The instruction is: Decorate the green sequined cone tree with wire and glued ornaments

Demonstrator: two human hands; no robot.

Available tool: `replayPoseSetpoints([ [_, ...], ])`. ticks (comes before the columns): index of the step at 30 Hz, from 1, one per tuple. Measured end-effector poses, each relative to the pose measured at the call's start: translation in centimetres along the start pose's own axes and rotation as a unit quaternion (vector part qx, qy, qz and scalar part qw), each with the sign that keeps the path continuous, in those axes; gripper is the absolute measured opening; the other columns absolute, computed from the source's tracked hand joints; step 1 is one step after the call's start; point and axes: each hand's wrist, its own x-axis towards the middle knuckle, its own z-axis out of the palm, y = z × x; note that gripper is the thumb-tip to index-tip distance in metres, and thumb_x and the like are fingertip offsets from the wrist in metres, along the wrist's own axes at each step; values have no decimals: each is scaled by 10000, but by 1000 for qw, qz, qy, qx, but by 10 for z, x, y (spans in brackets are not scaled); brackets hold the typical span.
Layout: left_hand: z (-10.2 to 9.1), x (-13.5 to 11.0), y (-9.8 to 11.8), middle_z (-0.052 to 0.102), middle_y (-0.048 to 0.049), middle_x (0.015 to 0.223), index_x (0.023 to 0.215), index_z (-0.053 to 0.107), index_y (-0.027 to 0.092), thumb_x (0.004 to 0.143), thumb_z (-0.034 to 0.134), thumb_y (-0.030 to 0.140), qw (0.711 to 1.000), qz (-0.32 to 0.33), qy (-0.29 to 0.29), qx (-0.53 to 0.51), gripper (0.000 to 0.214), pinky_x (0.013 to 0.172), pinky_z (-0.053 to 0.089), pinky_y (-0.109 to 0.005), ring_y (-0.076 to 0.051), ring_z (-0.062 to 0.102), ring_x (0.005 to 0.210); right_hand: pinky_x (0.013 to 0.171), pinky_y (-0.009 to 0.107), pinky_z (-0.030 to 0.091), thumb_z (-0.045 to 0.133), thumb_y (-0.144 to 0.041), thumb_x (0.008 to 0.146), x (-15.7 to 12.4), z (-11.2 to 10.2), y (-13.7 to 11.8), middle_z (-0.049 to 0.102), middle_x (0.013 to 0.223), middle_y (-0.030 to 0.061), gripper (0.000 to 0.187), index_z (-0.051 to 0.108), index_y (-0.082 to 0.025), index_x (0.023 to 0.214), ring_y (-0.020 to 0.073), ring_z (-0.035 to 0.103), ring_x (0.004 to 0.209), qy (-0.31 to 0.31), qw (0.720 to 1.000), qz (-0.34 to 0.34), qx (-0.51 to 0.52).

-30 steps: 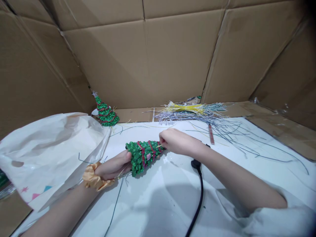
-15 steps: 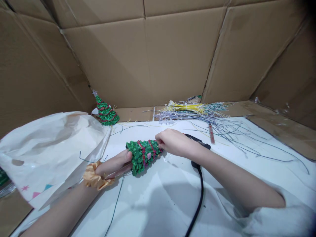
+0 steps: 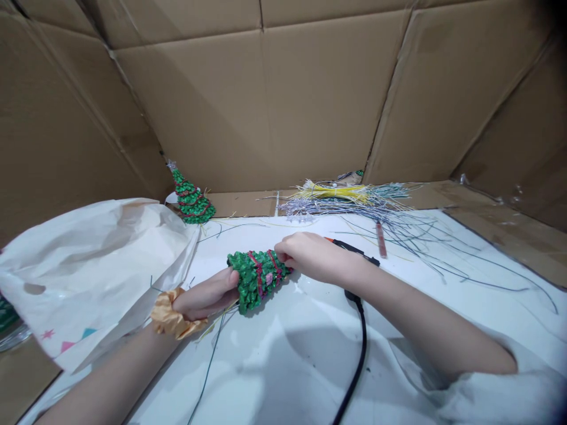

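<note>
A green glittery cone tree with red bands lies on its side over the white table. My left hand grips its wide base from the left, a gold scrunchie on the wrist. My right hand is closed around the tree's narrow tip from the right, fingers pinched there. What the fingers pinch besides the tip is hidden.
A second small green tree stands at the back left. A white paper bag lies to the left. Bundles of yellow, silver and blue wires spread across the back. A black tool and cable lie under my right forearm. Cardboard walls enclose the table.
My right hand slid left along the tree, covering more of its tip. The thin yellow strand seen at the tip earlier is now hidden. The left hand barely moved.
</note>
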Motion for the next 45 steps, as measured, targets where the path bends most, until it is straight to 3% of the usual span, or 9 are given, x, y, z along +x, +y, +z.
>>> replayPoseSetpoints([
  [13, 12, 2, 5, 499, -111, 1333, 1289, 479, 191, 806, 555, 472, 999, -3, 30, 23, 564, 1072, 240, -422, -282, 387, 1272, 515, 265, 199, 578, -44, 758, 1, -3, -7, 588, 735, 48, 112, 589, -153, 781, 126, 475, 609, -10, 991, -21, -130],
  [21, 13, 3, 7, 513, -123, 1314, 1272, 499, 178, 819, 533, 482, 998, -12, 35, 44, 547, 1075, 224, -420, -275, 409, 1250, 580, 269, 243, 486, -47, 833, -11, 14, 11, 549, 730, 26, 138, 567, -149, 789, 125, 435, 630, 42, 978, -87, -186],
  [26, 18, 4, 9, 487, -118, 1339, 1265, 509, 171, 814, 537, 488, 998, -15, 39, 49, 553, 1085, 194, -435, -288, 409, 1244, 589, 262, 262, 439, -93, 871, -10, 23, 16, 549, 755, 29, 151, 558, -156, 802, 130, 418, 655, 91, 979, -103, -149],
  [38, 18, 4, 9, 494, -130, 1329, 1261, 512, 165, 820, 537, 473, 998, -8, 34, 43, 539, 1077, 208, -425, -278, 438, 1219, 612, 249, 297, 412, -96, 887, -7, 29, 21, 564, 756, 35, 191, 569, -142, 788, 127, 441, 674, 93, 984, -104, -112],
  [45, 17, 4, 9, 499, -125, 1326, 1271, 502, 175, 820, 530, 482, 998, -18, 39, 41, 547, 1070, 216, -429, -271, 456, 1204, 632, 244, 332, 515, -158, 848, -10, 24, 17, 614, 891, 61, 108, 546, -145, 950, 139, 522, 764, 89, 996, -17, 3],
])
